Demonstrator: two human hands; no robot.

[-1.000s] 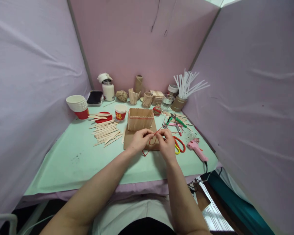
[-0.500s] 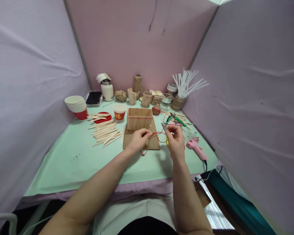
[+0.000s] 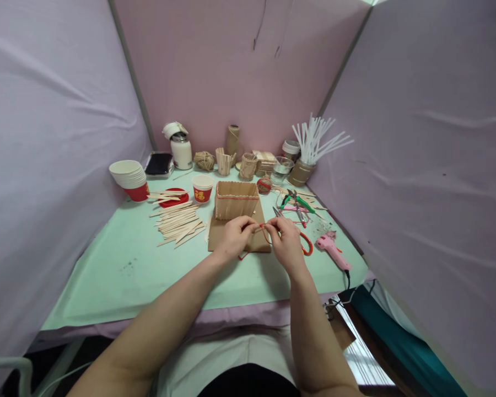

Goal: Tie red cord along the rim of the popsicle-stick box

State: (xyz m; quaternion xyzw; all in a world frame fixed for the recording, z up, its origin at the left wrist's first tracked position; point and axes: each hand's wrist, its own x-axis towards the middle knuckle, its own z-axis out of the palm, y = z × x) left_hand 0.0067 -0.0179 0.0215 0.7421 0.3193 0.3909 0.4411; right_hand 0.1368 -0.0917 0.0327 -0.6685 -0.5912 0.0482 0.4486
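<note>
Red string (image 3: pixel 265 234) runs between my two hands over the front of a brown cardboard sheet (image 3: pixel 220 234). My left hand (image 3: pixel 235 237) pinches it between thumb and fingertips, and a loose loop hangs below that hand. Close beside it, my right hand (image 3: pixel 288 245) has its fingertips closed on the string too. Scissors (image 3: pixel 308 244) with red handles lie by my right hand, which covers their middle. Behind my hands, a box of wooden craft sticks (image 3: pixel 236 207) with a red band near its rim stands on the cardboard.
Loose craft sticks (image 3: pixel 178 225) and a paper cup (image 3: pixel 202 189) are to the left, stacked cups (image 3: pixel 129 179) farther left. On the right are green-handled pliers (image 3: pixel 298 203) and a pink glue gun (image 3: pixel 334 251). Jars, twine (image 3: pixel 204 161) and a glass bowl (image 3: pixel 281 171) line the back.
My right hand has moved left and close to my left hand, its fingers now on the red string. More of the scissors' red handle shows. My left hand has barely moved.
</note>
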